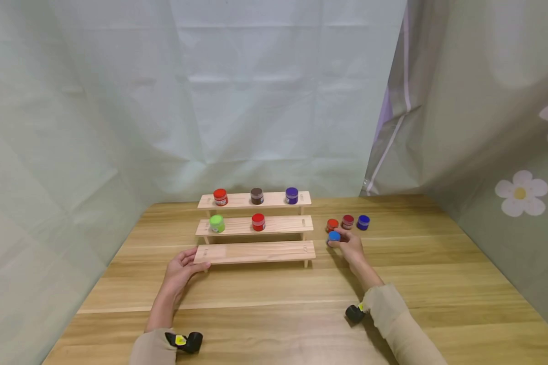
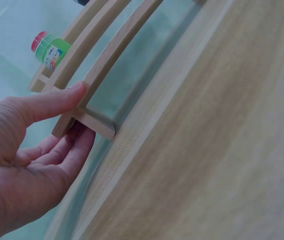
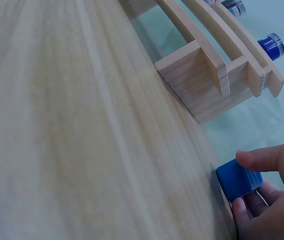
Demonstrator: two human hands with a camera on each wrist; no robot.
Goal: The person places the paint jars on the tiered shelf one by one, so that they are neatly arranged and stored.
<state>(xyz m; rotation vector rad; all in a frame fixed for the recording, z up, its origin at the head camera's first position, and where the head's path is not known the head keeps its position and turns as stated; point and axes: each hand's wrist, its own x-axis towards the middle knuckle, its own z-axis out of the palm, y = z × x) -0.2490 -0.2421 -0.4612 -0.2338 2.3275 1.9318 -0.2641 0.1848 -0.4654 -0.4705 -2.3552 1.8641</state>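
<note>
My left hand point(image 1: 179, 274) grips the left end of the lowest board point(image 1: 260, 252) of a three-step wooden rack. In the left wrist view its thumb point(image 2: 74, 95) lies on the board's edge and the other fingers curl beneath. To the rack's right, my right hand point(image 1: 350, 249) pinches a small light-blue paint jar point(image 1: 334, 236) between thumb and fingers. The right wrist view shows this jar point(image 3: 238, 179) right at the tabletop. Close behind it is an orange-red jar point(image 1: 332, 224), partly hidden, with a dark red jar point(image 1: 347, 221) and a dark blue jar point(image 1: 363, 222) farther right.
On the top board point(image 1: 274, 198) stand a red jar point(image 1: 220, 196), a dark brown jar point(image 1: 257, 196) and a purple-blue jar point(image 1: 292, 195). A green jar point(image 1: 216, 223) and another red jar point(image 1: 258, 222) occupy the middle board point(image 1: 285, 224). Pale curtains point(image 1: 255, 101) hang behind the wooden table point(image 1: 265, 314).
</note>
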